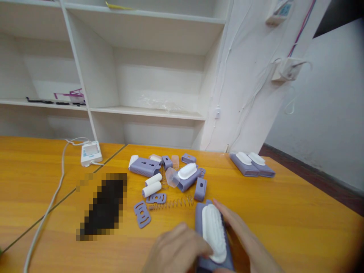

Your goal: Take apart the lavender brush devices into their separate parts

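Close to me at the bottom of the view is a purple plastic case (200,223) with a long white oval piece (214,233) on its top face. My right hand (241,235) is closed along the case's right side, its fingertips near the far end. The curled fingers of my left hand (182,246) press on the near left end of the white oval piece. Part of the case's near end is hidden by my hands. Just beyond lie a metal coil spring (176,203), a flat slotted purple plate (142,214) and a small purple sleeve (200,189).
Behind are a similar case with a white oval (187,171), a slotted purple housing (144,167), white rollers (152,189) and clear caps (172,177). Two finished-looking cases (251,165) sit back right. A blurred-out dark object (105,206), power strip (91,152) and cable (61,178) lie left.
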A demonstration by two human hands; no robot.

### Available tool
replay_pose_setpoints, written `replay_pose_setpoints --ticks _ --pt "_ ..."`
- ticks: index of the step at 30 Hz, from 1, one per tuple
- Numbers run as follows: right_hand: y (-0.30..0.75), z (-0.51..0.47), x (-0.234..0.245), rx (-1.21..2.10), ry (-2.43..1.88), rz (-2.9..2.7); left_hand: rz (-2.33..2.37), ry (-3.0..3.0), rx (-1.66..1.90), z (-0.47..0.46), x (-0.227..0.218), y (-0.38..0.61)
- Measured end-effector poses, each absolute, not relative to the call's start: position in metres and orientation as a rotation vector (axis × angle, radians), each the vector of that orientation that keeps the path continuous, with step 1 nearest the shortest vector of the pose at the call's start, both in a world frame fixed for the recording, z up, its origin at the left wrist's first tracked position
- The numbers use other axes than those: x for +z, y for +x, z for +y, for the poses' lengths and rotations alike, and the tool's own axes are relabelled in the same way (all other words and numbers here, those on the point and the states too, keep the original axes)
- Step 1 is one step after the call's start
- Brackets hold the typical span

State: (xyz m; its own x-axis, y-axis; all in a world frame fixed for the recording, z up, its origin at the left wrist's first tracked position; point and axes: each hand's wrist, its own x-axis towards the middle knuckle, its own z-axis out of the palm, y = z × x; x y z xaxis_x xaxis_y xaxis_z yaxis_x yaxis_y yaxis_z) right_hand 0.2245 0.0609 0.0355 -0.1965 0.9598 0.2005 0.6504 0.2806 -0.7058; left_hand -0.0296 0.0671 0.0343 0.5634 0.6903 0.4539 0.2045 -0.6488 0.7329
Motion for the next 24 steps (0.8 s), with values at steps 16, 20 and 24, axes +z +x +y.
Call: replay_pose_setpoints --ticks 16,20,24 --pt "0.205 0.081 0.032 1.19 -1.21 -1.808 0.944 1.994 0.494 0.081 0.023 -0.038" --pt "0.203 0.101 0.011 1.215 -1.233 -1.834 0.886 2.084 0.527 0.089 0.007 -0.048" --pt "0.215 0.092 0.001 1.198 -1.23 -1.868 0.924 2.123 0.545 0.089 0.006 -0.047"
